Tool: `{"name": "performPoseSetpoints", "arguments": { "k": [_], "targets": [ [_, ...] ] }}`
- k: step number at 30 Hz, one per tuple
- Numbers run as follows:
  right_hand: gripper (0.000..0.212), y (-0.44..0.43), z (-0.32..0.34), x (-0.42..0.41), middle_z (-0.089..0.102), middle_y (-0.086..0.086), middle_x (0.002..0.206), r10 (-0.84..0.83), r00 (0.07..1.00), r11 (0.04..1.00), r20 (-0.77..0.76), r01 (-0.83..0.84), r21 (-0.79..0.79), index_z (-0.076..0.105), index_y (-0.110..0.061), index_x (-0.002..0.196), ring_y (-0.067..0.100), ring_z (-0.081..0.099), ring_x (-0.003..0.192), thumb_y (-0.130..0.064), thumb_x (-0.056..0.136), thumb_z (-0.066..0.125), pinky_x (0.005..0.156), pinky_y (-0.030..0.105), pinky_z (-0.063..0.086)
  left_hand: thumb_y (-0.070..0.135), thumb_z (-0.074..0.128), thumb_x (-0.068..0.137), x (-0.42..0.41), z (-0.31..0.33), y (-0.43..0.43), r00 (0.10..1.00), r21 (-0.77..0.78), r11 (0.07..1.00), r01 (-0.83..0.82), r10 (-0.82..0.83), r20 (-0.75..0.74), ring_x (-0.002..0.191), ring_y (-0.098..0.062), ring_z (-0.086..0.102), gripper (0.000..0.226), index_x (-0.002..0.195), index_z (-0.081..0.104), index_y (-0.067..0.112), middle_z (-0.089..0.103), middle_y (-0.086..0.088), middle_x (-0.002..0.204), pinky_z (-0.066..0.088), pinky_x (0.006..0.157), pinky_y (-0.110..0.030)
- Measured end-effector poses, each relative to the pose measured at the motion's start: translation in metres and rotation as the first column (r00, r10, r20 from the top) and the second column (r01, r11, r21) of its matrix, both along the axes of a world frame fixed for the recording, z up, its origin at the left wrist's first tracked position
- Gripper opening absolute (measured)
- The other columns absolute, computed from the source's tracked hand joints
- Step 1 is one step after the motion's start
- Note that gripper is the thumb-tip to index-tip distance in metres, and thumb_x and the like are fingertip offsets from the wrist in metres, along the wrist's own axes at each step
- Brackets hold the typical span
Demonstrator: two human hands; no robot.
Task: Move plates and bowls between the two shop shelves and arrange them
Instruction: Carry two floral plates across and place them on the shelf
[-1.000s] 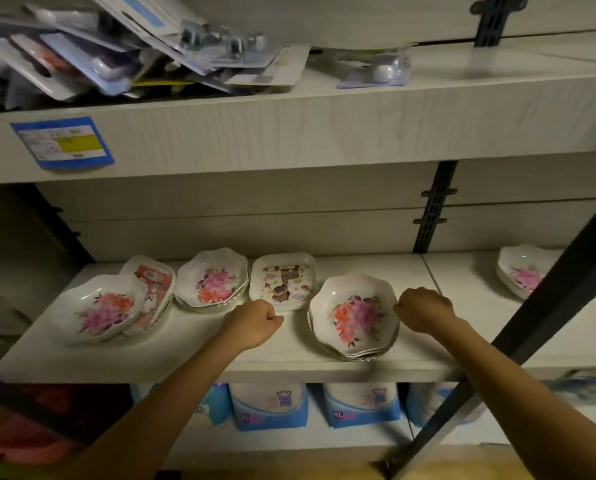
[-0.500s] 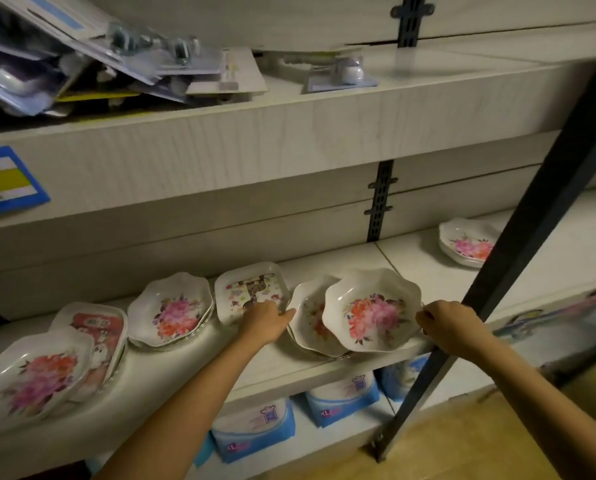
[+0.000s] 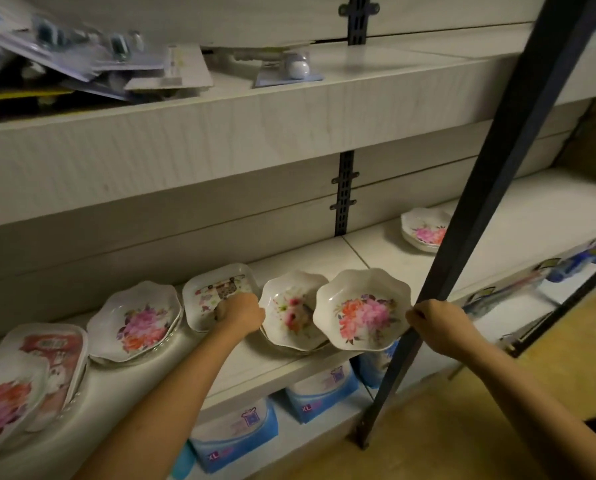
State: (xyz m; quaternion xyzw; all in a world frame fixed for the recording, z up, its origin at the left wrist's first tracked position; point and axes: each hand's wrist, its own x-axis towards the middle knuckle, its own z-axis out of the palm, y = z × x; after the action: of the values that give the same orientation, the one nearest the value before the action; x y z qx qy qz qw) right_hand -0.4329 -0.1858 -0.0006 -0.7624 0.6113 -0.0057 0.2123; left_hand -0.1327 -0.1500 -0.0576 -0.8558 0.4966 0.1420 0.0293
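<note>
Your left hand [image 3: 240, 315] is closed on the rim of the bowl stack [image 3: 289, 315]. Your right hand [image 3: 435, 327] pinches the flower bowl [image 3: 362, 308], tilted over the shelf edge [image 3: 272, 379]; bare shelf beyond it. Packs [image 3: 236, 434] below read "XL".

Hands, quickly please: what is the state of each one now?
Left hand: closed, resting at the rim of the stacked white floral bowls; grip cannot be told.
Right hand: closed on the lifted white scalloped floral bowl.
</note>
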Motion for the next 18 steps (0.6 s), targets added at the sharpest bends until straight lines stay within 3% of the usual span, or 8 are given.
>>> {"name": "performPoseSetpoints", "arguments": {
  "k": [4, 7, 10, 13, 18],
  "targets": [
    [0.032, 0.002, 0.002, -0.005, 0.068, 0.009, 0.085, -0.017, 1.0, 1.0, 0.02, 0.017, 0.001, 0.068, -0.006, 0.095, 0.02, 0.063, 0.071, -0.023, 0.096, 0.041, 0.066, 0.029, 0.052, 0.02, 0.042, 0.091, 0.006, 0.01, 0.001, 0.992, -0.033, 0.999, 0.016, -0.02, -0.128, 0.054, -0.014, 0.037, 0.036, 0.055, 0.039, 0.012, 0.038, -0.001, 0.057, 0.024, 0.048, -0.027],
    [0.032, 0.007, 0.005, -0.009, 0.065, 0.009, 0.082, -0.008, 1.0, 1.0, 0.031, 0.008, -0.016, 0.068, -0.007, 0.089, 0.017, 0.058, 0.068, -0.022, 0.096, 0.04, 0.064, 0.028, 0.049, 0.015, 0.044, 0.089, 0.011, 0.02, 0.005, 0.967, -0.091, 0.995, 0.037, -0.059, -0.249, 0.05, -0.015, 0.032, 0.042, 0.049, 0.032, 0.012, 0.035, -0.003, 0.054, 0.019, 0.049, -0.028],
    [0.038, 0.014, 0.007, -0.016, 0.058, 0.004, 0.067, -0.007, 0.999, 1.0, 0.039, 0.009, -0.029, 0.057, -0.012, 0.064, 0.019, 0.054, 0.064, -0.021, 0.096, 0.039, 0.06, 0.027, 0.045, 0.016, 0.045, 0.088, 0.018, 0.024, 0.014, 0.96, -0.144, 0.989, 0.021, -0.06, -0.272, 0.052, -0.017, 0.033, 0.041, 0.048, 0.034, 0.013, 0.036, -0.004, 0.054, 0.019, 0.051, -0.028],
    [0.037, 0.023, 0.008, -0.028, 0.061, 0.007, 0.074, -0.025, 0.999, 0.999, 0.047, 0.027, -0.041, 0.061, -0.007, 0.071, 0.018, 0.056, 0.066, -0.022, 0.097, 0.038, 0.064, 0.027, 0.045, 0.016, 0.046, 0.087, 0.024, 0.028, 0.023, 0.949, -0.186, 0.983, 0.0, -0.058, -0.309, 0.058, -0.021, 0.039, 0.036, 0.051, 0.041, 0.011, 0.044, -0.008, 0.059, 0.022, 0.054, -0.028],
    [0.04, 0.047, 0.005, -0.058, 0.056, -0.001, 0.064, -0.062, 0.995, 0.995, 0.075, 0.068, -0.074, 0.048, -0.019, 0.057, 0.007, 0.045, 0.052, -0.023, 0.097, 0.04, 0.049, 0.015, 0.033, 0.023, 0.048, 0.08, 0.018, 0.043, 0.038, 0.928, -0.246, 0.969, 0.033, -0.121, -0.353, 0.059, -0.021, 0.042, 0.03, 0.055, 0.048, 0.007, 0.048, -0.013, 0.06, 0.027, 0.06, -0.03]
  ]
}}
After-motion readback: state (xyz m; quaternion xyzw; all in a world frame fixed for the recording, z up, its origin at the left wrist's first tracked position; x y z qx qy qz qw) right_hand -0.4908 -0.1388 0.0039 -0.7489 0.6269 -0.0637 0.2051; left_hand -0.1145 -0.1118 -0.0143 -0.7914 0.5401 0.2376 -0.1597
